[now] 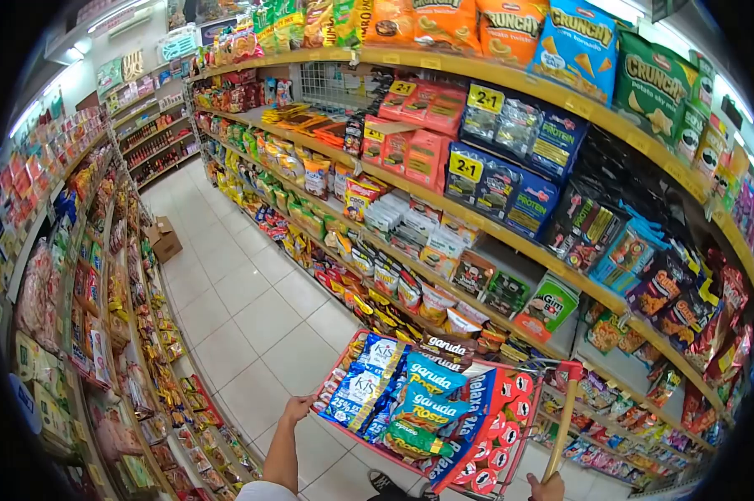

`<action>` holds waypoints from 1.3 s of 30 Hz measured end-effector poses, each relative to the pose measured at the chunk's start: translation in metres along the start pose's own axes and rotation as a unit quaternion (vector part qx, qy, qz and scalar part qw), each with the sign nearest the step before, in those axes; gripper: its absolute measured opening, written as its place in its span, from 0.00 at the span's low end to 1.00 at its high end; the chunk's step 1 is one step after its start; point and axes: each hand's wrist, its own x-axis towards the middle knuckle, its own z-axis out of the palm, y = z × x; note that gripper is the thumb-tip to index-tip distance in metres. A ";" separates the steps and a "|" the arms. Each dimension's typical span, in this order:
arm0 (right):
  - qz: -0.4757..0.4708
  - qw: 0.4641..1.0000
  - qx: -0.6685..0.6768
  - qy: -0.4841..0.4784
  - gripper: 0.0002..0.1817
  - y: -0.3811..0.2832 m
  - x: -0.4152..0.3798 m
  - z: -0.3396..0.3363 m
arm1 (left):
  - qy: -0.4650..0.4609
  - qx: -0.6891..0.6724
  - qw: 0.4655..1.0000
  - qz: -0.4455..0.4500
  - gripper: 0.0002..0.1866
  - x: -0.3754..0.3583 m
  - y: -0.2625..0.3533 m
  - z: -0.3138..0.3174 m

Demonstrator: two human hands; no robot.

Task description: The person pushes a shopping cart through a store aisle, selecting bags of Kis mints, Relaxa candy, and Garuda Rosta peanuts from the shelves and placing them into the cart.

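Observation:
In the lower middle stands a red shopping cart (571, 368) loaded with snacks. My left hand (297, 407) is closed on its left rim, beside the blue-and-white Kis candy bags (365, 387). My right hand (546, 487) wraps round the cart's yellow handle bar (563, 417); the bottom edge cuts part of this hand off. In the middle of the load lie blue Garuda snack bags (427, 411), with a green pack (416, 438) below them. To their right are a blue Relaxa bag (470, 422) and several red packs with a moustached face (500, 432).
A long shelf (511, 232) of snack packs runs along the right, close to the cart. Another stocked shelf (85, 334) lines the left. Between them runs a tiled aisle floor (235, 292), with a cardboard box (164, 240) farther along and shelves at the end.

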 end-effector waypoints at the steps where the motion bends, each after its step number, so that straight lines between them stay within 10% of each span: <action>1: -0.004 1.000 0.001 0.002 0.30 0.002 0.004 0.007 | 0.010 -0.037 0.999 -0.019 0.22 0.003 -0.002 -0.005; 12: -0.120 0.982 -0.009 -0.144 0.21 -0.030 0.038 0.081 | 0.104 -0.212 0.965 -0.115 0.22 -0.021 -0.093 -0.037; 18: -0.160 0.969 0.052 -0.183 0.16 -0.094 0.026 0.113 | -0.185 0.149 0.932 -0.275 0.32 -0.086 -0.236 0.027; 23: -0.172 0.955 0.083 -0.228 0.16 -0.125 0.032 0.156 | -0.216 -0.057 0.945 -0.239 0.30 -0.163 -0.274 0.061; 25: -0.191 0.954 0.057 -0.225 0.39 -0.140 0.032 0.167 | -0.172 -0.084 0.952 -0.240 0.28 -0.198 -0.271 0.069; 29: -0.105 0.927 0.187 -0.308 0.32 -0.193 0.017 0.181 | -0.161 0.029 0.942 -0.292 0.31 -0.174 -0.195 0.033; 32: -0.063 0.899 0.259 -0.348 0.28 -0.205 0.026 0.208 | 0.039 0.002 0.992 -0.119 0.29 -0.162 -0.160 0.045; 35: -0.041 0.879 0.291 -0.375 0.23 -0.243 0.011 0.213 | 0.121 -0.200 0.972 0.034 0.26 -0.189 -0.001 0.020; 39: -0.022 0.868 0.280 -0.410 0.24 -0.276 0.010 0.232 | 0.276 -0.017 0.896 0.347 0.25 -0.200 0.098 0.030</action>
